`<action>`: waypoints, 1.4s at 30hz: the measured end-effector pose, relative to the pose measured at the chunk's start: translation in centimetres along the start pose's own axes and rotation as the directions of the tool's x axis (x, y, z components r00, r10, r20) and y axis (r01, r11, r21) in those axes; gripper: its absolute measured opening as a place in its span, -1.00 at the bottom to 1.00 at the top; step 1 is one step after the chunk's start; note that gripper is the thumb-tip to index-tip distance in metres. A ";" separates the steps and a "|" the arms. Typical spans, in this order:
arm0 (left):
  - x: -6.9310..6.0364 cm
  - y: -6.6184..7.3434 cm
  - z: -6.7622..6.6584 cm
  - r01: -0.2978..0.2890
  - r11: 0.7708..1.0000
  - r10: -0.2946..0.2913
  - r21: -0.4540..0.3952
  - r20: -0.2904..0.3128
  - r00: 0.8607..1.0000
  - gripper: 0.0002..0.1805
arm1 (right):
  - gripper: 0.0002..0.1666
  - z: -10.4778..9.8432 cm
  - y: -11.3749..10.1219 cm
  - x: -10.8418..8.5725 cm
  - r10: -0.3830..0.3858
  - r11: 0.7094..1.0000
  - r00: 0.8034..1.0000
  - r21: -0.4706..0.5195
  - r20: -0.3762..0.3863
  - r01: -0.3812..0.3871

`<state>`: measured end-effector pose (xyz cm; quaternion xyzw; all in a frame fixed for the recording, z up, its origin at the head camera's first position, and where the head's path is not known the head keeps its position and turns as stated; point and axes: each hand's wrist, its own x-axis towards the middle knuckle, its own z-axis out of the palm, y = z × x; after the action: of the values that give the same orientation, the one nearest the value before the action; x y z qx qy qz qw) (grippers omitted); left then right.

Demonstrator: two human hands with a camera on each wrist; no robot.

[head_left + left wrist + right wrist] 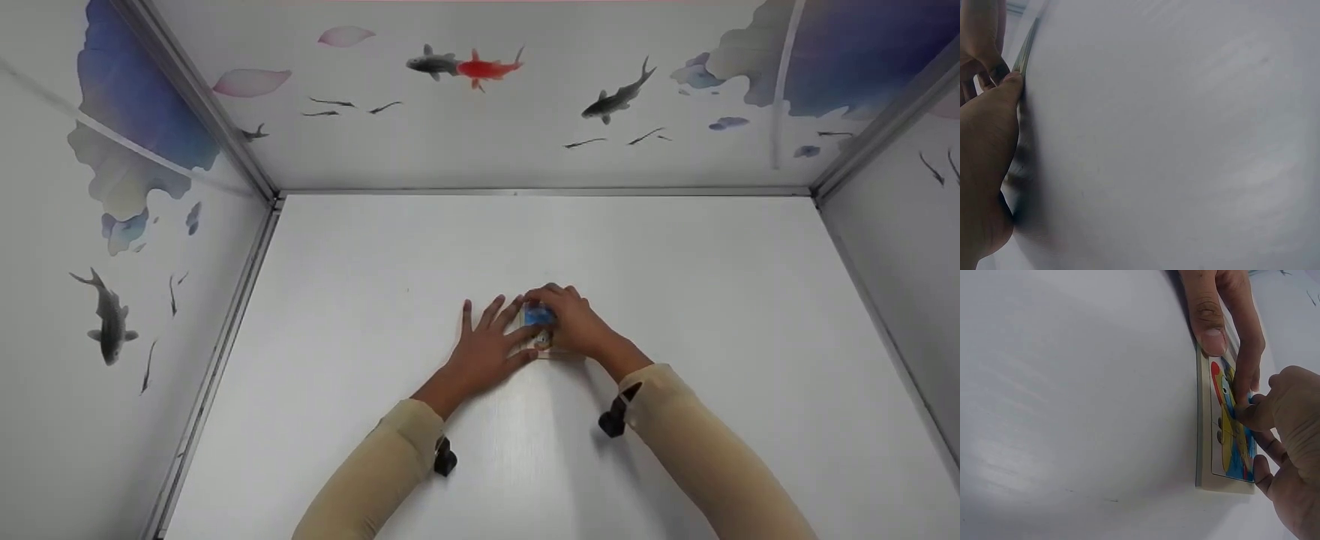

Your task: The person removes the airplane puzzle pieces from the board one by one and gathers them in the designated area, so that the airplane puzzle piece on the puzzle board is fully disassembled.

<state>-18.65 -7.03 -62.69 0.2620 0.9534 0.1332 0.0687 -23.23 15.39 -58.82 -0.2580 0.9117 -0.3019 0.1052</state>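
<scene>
While the left hand, fingers spread, steadies the wooden-framed picture puzzle from 9 o'clock, thumb on its near rim, the right hand curls fingers and thumb onto the 3 o'clock side, whether round a single piece I cannot tell. Step in hand looks like fitting or adjusting pieces; next move seems to call for a firm left hold and light, level pressure from the right fingertips. Puzzle lies flat near mid-table on a glossy white tabletop, fish-printed back panel at 12 o'clock, side panels at 9 and 3, metal rails along the seams.
</scene>
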 end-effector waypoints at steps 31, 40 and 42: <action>0.0 -0.2 0.3 -0.009 1.000 0.009 0.013 0.001 1.000 -0.32 | -0.32 0.5 0.5 0.4 -0.111 0.994 0.992 0.002 -0.057 0.111; -0.1 -0.2 0.1 -0.010 1.000 0.010 0.005 0.007 1.000 -0.33 | -0.50 0.2 1.2 0.7 -0.157 0.988 0.985 0.002 -0.068 0.157; -0.1 -0.2 0.1 -0.013 1.000 0.013 0.003 0.004 1.000 -0.34 | -0.54 0.2 1.3 0.6 -0.160 0.987 0.985 0.007 -0.064 0.161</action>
<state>-18.65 -7.20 -62.78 0.2684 0.9518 0.1317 0.0691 -24.21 15.83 -59.75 -0.3201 0.8890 -0.3230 0.0531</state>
